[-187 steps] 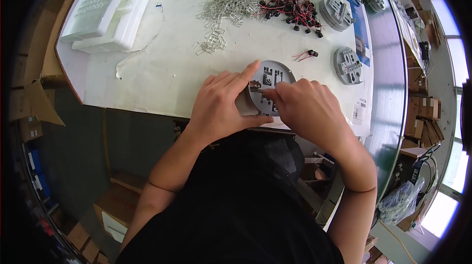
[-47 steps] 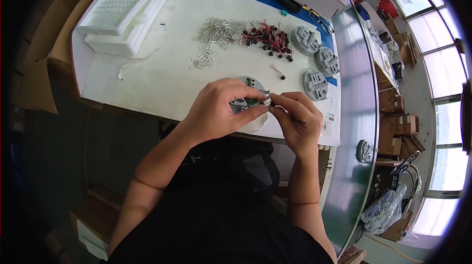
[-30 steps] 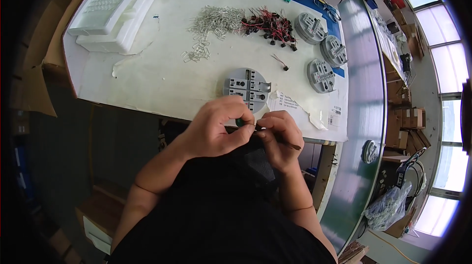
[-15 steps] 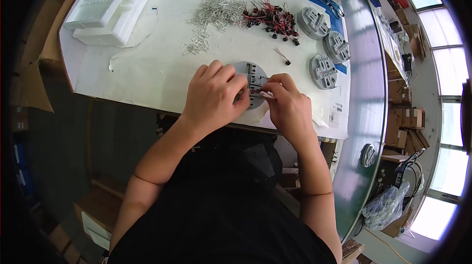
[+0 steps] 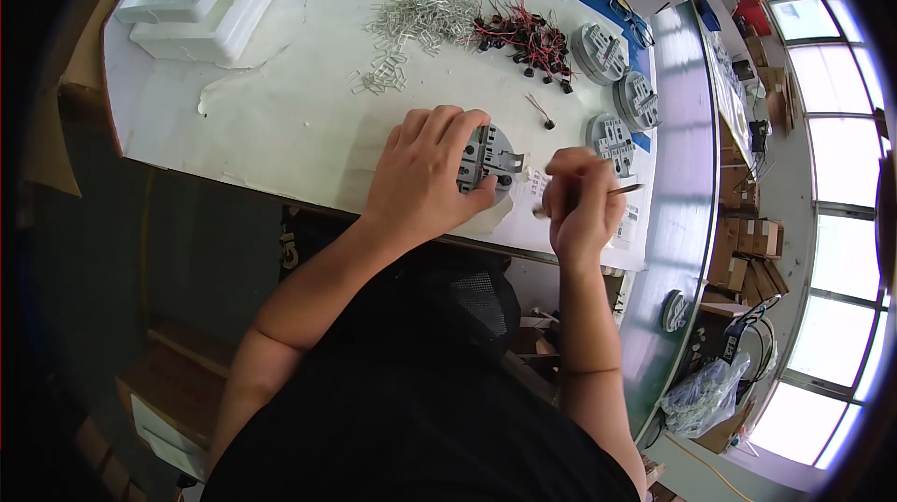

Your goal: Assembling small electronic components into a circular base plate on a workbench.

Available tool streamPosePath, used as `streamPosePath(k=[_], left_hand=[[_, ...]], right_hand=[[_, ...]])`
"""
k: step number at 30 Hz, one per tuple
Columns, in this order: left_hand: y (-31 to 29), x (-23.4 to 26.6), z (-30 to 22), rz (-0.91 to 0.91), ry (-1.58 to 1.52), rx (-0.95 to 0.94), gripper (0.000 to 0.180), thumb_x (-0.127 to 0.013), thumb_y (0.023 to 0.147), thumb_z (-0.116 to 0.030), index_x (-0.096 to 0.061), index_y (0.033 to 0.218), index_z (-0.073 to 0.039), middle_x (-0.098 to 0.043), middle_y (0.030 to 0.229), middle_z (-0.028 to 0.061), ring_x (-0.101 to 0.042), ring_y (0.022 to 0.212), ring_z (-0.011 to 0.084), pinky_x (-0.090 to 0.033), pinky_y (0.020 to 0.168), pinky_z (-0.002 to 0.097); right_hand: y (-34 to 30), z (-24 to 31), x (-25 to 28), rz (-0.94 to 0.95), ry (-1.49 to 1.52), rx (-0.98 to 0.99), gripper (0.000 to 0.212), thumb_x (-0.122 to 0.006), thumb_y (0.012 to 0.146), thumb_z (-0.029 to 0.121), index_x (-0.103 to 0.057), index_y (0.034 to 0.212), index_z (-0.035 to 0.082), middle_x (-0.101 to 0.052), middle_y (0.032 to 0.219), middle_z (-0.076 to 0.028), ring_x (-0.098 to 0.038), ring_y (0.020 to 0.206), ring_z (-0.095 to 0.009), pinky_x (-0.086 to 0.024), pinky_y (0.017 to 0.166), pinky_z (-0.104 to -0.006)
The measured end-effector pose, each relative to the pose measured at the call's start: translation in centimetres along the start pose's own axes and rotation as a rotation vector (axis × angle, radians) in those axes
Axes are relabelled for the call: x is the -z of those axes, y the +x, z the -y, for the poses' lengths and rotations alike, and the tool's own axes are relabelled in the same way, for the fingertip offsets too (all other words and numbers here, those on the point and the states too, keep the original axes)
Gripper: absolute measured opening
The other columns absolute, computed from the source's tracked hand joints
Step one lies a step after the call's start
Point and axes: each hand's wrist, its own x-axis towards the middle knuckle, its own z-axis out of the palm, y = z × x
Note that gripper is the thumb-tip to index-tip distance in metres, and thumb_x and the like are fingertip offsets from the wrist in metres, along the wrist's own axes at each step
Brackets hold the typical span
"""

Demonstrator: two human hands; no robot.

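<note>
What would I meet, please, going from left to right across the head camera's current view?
White moulded foam trays → left hand → the grey, round, slotted plastic base it grips → right hand → the slim brown tool sticking out of it → pale grey round piece → brown cardboard boxes.

The left hand point(image 5: 422, 165) held a round grey base point(image 5: 491, 151) on the surface point(image 5: 299, 156). To its right, the right hand point(image 5: 581, 198) gripped a slim tool point(image 5: 627, 189). Farther off lay silvery clips point(image 5: 425, 16) beside red-wired black parts point(image 5: 531, 40); three similar bases point(image 5: 598, 53) stood right.
</note>
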Motion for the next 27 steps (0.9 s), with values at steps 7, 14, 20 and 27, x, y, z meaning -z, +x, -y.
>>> streamPosePath(k=[7, 14, 20, 27], left_hand=[[-0.1, 0.0, -0.1, 0.029, -0.007, 0.014, 0.063, -0.084, 0.079, -0.025, -0.06, 0.136, -0.013, -0.063, 0.129, 0.0068, -0.059, 0.119, 0.0327, -0.047, 0.105, 0.0451], [0.0, -0.2, 0.2, 0.004, 0.016, -0.015, 0.066, -0.085, 0.079, -0.029, -0.058, 0.136, -0.012, -0.061, 0.123, 0.0075, -0.058, 0.117, 0.0309, -0.049, 0.101, 0.0437], [0.0, -0.1, 0.5, -0.039, -0.06, -0.04, 0.057, -0.085, 0.082, -0.023, -0.062, 0.133, -0.013, -0.063, 0.125, 0.0082, -0.06, 0.117, 0.0325, -0.049, 0.101, 0.0444], [-1.6, 2.9, 1.3, -0.121, -0.071, -0.122, 0.031, -0.082, 0.088, -0.016, -0.072, 0.117, -0.009, -0.069, 0.107, 0.0079, -0.066, 0.102, 0.0314, -0.053, 0.092, 0.044]], right_hand=[[1.6, -1.1, -3.6, -0.174, 0.527, -0.04, 0.061, -0.034, 0.119, 0.042, -0.046, 0.072, 0.006, -0.053, 0.07, -0.012, -0.032, 0.044, -0.013, -0.029, 0.043, -0.0281], [1.8, -2.1, -4.6, -0.06, 0.292, 0.085, 0.056, -0.039, 0.119, 0.037, -0.046, 0.072, 0.006, -0.05, 0.064, -0.011, -0.038, 0.046, -0.012, -0.03, 0.043, -0.028], [3.5, -0.8, -3.4, 0.047, 0.209, -0.058, 0.047, -0.054, 0.114, 0.026, -0.058, 0.075, 0.001, -0.054, 0.061, -0.004, -0.048, 0.054, -0.014, -0.039, 0.052, -0.0278], [13.2, -2.1, -5.1, 0.319, -0.412, 0.119, 0.024, -0.079, 0.095, 0.024, -0.079, 0.102, 0.002, -0.076, 0.087, -0.008, -0.066, 0.066, -0.017, -0.052, 0.063, -0.0306]])
